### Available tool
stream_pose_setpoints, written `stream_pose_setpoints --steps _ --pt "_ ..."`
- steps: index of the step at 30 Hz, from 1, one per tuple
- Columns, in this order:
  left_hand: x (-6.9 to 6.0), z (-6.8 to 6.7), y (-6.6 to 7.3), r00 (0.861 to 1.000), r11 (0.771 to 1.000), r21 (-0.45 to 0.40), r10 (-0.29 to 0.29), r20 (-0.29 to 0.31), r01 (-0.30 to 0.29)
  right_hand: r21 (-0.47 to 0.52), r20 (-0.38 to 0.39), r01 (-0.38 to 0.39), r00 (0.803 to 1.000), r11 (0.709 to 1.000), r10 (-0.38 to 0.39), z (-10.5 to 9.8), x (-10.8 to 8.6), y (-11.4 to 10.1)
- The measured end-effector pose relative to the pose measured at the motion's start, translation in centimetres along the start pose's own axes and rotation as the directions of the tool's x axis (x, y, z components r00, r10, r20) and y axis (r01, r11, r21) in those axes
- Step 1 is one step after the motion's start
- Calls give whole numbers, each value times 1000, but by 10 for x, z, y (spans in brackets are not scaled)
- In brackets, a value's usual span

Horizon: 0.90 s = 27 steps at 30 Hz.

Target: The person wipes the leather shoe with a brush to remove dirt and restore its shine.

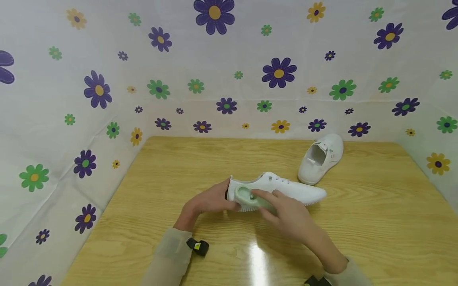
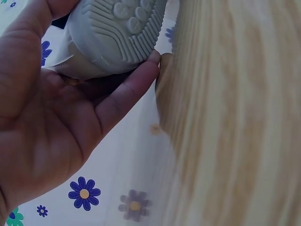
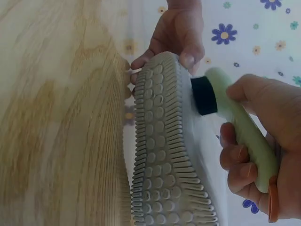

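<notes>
A white lace-up shoe (image 1: 304, 193) is held tilted on its side just above the table, toe to the right. My left hand (image 1: 211, 198) grips its heel; in the left wrist view the fingers curl around the heel end of the grey ridged sole (image 2: 113, 37). With my right hand (image 1: 291, 216) I grip a pale green brush (image 1: 247, 195), index finger laid along its back. The right wrist view shows the dark bristles (image 3: 203, 95) against the shoe's side near the heel, and an orange loop (image 3: 273, 200) at the handle's end.
A second white shoe (image 1: 320, 159) stands upright on the wooden table (image 1: 171, 159), behind and right of the first one. A white flower-printed sheet (image 1: 243, 87) hangs behind the table and at both sides.
</notes>
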<state>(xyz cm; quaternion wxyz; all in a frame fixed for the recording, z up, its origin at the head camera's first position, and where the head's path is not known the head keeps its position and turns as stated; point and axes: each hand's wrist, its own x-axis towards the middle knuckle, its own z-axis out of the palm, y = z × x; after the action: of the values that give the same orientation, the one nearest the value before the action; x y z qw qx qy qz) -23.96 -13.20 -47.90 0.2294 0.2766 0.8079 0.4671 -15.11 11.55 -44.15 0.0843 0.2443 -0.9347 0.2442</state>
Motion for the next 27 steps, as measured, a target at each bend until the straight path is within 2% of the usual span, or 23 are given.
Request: stream_pose_setpoints --steps 3,8,10,15,18,23,27 --pt "0 0 0 1000 1000 20 -19 -10 19 -27 -6 9 1000 1000 -9 1 0 4" --pt "0 0 1 1000 999 43 -13 -15 14 -17 57 52 997 998 -51 7 2 5" --pt "1 0 2 1000 999 42 -9 -15 9 -12 66 35 997 999 -34 6 1 4" --pt "2 0 3 999 999 23 -35 -14 35 -36 24 -45 999 998 46 0 0 7" --pt "2 0 3 999 999 15 -37 -11 37 1 19 -43 999 999 43 3 1 7" --pt "3 0 0 1000 1000 -6 -5 -3 5 20 30 -12 999 1000 12 8 2 4" --pt "4 0 0 1000 1000 -19 -22 0 22 -18 5 -67 998 998 67 2 2 5"
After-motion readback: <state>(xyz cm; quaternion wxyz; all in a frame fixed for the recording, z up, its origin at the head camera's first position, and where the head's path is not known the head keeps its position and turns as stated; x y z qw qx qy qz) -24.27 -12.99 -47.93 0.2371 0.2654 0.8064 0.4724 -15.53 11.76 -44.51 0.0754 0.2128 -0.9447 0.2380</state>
